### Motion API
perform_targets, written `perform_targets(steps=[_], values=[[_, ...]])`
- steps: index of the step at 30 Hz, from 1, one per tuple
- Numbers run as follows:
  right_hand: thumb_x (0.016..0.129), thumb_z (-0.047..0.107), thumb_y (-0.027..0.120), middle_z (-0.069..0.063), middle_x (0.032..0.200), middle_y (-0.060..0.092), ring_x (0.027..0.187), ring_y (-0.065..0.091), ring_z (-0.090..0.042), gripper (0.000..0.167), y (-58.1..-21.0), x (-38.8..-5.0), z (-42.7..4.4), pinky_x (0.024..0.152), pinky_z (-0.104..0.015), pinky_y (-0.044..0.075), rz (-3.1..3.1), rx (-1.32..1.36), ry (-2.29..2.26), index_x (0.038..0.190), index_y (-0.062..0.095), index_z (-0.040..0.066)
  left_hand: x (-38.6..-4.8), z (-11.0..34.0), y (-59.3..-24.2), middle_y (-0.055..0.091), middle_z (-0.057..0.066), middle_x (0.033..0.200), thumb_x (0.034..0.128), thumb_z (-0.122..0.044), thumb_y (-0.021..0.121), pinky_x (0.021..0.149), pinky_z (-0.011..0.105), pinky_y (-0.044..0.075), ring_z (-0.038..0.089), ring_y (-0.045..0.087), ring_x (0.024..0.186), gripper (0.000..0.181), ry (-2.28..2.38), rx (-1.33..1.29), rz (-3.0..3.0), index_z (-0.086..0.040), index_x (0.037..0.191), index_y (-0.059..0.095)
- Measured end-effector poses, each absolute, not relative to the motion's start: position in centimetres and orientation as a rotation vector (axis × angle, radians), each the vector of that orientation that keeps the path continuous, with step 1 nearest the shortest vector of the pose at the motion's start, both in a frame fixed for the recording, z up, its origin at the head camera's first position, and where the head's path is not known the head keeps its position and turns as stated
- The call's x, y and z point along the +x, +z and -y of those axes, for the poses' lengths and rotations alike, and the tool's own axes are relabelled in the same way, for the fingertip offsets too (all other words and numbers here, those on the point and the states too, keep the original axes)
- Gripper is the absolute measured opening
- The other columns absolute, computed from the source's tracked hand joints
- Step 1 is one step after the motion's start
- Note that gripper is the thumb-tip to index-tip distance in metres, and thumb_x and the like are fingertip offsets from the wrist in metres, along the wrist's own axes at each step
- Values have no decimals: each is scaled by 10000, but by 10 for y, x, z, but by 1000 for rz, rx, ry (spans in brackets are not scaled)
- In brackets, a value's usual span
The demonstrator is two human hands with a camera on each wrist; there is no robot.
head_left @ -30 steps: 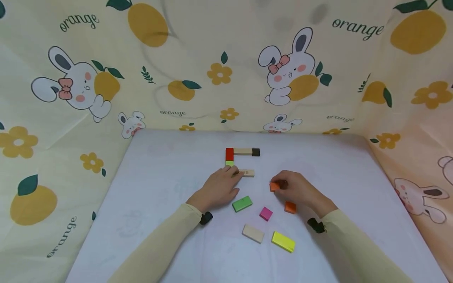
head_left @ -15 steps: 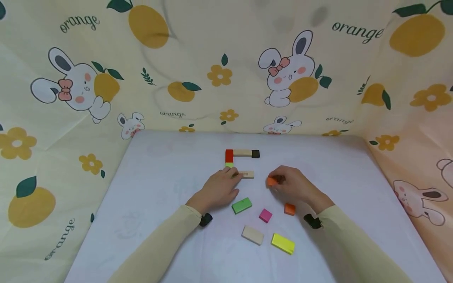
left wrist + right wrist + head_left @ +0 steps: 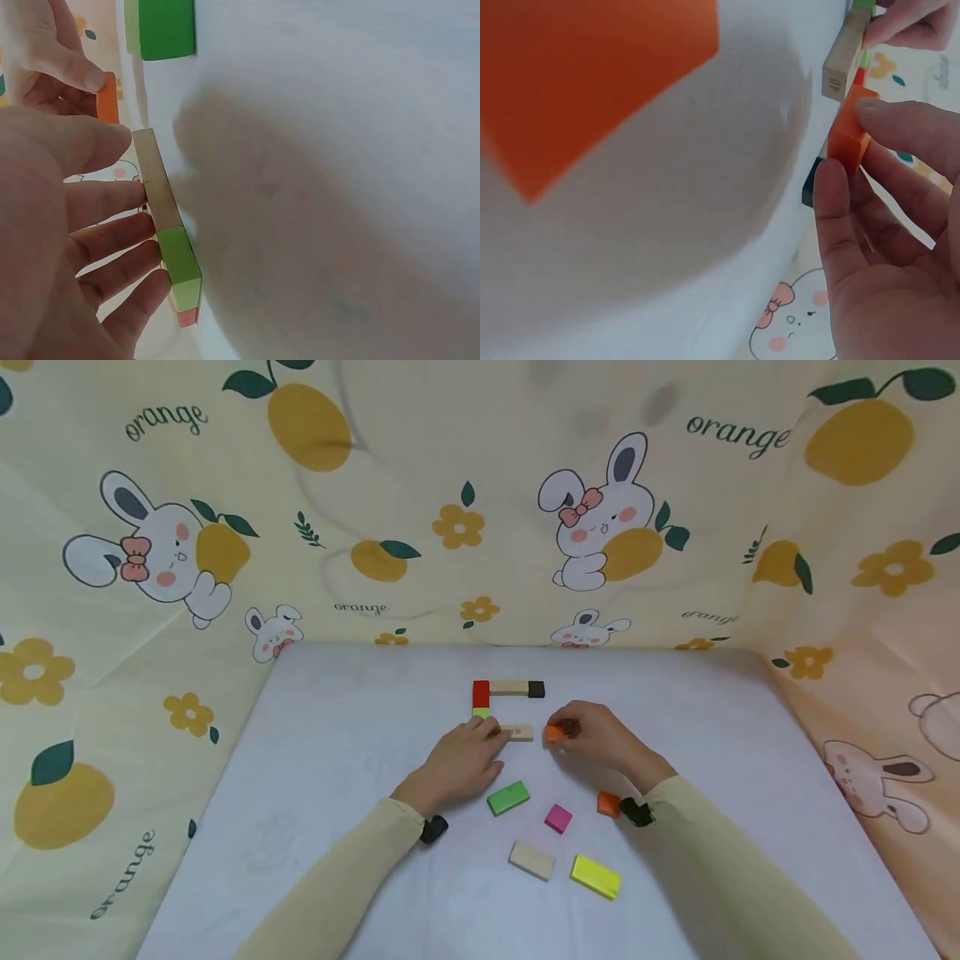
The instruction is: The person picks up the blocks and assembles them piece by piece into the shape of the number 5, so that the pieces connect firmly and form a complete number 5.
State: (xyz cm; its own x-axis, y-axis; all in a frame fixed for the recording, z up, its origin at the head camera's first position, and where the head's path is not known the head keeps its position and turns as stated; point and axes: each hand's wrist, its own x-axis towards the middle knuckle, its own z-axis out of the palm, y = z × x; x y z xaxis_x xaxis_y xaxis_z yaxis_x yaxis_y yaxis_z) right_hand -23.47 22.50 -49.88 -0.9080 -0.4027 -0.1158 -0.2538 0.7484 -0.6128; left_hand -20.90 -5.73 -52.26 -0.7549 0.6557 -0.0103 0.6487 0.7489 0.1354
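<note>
My right hand (image 3: 603,742) pinches an orange block (image 3: 556,734) just right of the end of a wooden block (image 3: 519,732); in the right wrist view the orange block (image 3: 851,131) sits between thumb and fingertip. My left hand (image 3: 457,762) rests with extended fingertips on the light green block (image 3: 481,713) and the wooden block's left part. In the left wrist view the fingers touch the side of the wooden block (image 3: 159,180) and the light green block (image 3: 178,259). A red block (image 3: 481,693), another wooden block (image 3: 509,688) and a black block (image 3: 536,689) adjoin behind.
Nearer the front of the white table (image 3: 315,860) lie a green block (image 3: 508,798), a pink block (image 3: 558,818), a second orange block (image 3: 608,803) beside the right wrist camera, a pale wooden block (image 3: 532,860) and a yellow block (image 3: 596,877). A patterned cloth (image 3: 405,468) stands behind.
My right hand has carried the orange block left and away from me, close to the wooden block's end. The left hand stays in place, and the head view has shifted slightly.
</note>
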Motion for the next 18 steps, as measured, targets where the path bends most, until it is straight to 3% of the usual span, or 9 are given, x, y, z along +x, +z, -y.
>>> perform_targets(steps=[18], values=[[948,63,825,-26,1031,687,942,600,-255,279,-506,-247,-207,867,-423,561,-2673,-483,-841,1224,790,79,-209,59,-525,563,11,1408,1094,-346,633,1000,313,502,173,488,1203,544,244,1087,-2893,-135,1591,568]])
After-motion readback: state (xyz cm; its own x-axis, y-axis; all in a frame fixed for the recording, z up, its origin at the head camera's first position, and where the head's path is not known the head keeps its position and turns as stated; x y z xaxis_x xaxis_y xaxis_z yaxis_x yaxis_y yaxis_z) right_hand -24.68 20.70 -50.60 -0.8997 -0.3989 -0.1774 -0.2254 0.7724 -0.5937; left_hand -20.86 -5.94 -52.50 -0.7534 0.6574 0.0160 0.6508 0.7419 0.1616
